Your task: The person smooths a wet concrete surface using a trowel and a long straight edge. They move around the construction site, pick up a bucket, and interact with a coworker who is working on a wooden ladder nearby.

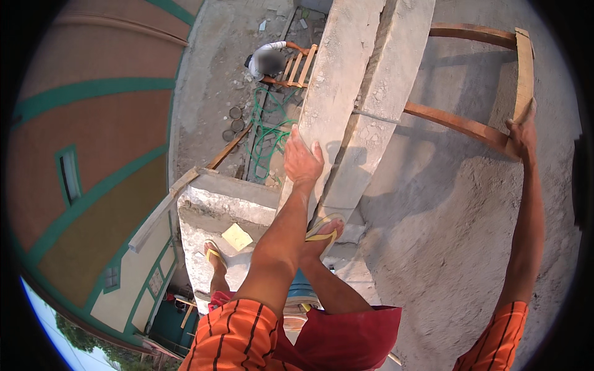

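Note:
My right hand [523, 131] is closed around the corner of a wooden ladder [525, 68], where its end rung meets a rail, at the far right. Two brown rails run left from there and pass out of sight at the concrete wall. My left hand [303, 159] lies on the pale, dusty top of that concrete wall [337, 80], thumb apart from the fingers. Beyond the wall's left side, a person in a white top [267, 60] below holds a slatted wooden piece [300, 67], seemingly the ladder's other end; the join is hidden.
I stand high up in yellow-strapped sandals, one foot [325, 235] by the wall's near end, the other on a rough ledge [201, 272]. A yellowish sheet [237, 237] lies between. Down left are a green hose [266, 133], round containers [235, 123] and a wooden beam [229, 148].

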A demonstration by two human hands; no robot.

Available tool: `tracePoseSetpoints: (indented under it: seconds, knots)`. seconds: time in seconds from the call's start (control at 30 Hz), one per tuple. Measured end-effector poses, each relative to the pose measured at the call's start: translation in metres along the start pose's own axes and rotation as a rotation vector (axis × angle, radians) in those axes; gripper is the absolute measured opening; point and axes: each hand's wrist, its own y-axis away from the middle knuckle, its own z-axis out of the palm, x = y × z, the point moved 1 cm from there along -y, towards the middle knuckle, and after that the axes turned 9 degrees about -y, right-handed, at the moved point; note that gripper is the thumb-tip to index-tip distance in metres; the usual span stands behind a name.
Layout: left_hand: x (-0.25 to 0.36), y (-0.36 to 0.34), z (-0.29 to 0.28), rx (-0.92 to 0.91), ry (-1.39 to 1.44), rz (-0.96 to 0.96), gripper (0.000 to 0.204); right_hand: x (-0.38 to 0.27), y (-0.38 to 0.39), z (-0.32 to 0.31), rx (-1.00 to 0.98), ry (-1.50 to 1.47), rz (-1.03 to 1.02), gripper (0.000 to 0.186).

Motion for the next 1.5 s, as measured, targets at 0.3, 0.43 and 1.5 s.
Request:
tracePoseSetpoints:
  seconds: [0.3, 0.43, 1.5]
  knots:
    - [0.001, -0.001, -0.001, 0.044, 0.003, 0.037, 0.07, 0.013, -0.002, 0.004, 0.05, -0.03, -0.118, 0.092]
    - [0.001, -0.001, -0.002, -0.056, 0.003, -0.035, 0.07, -0.006, 0.007, 0.0, -0.011, -0.023, -0.01, 0.092]
    - [-0.006, 0.0, 0.005, 0.0, -0.005, -0.01, 0.074, 0.038, -0.016, -0.037, 0.109, 0.187, -0.191, 0.09]
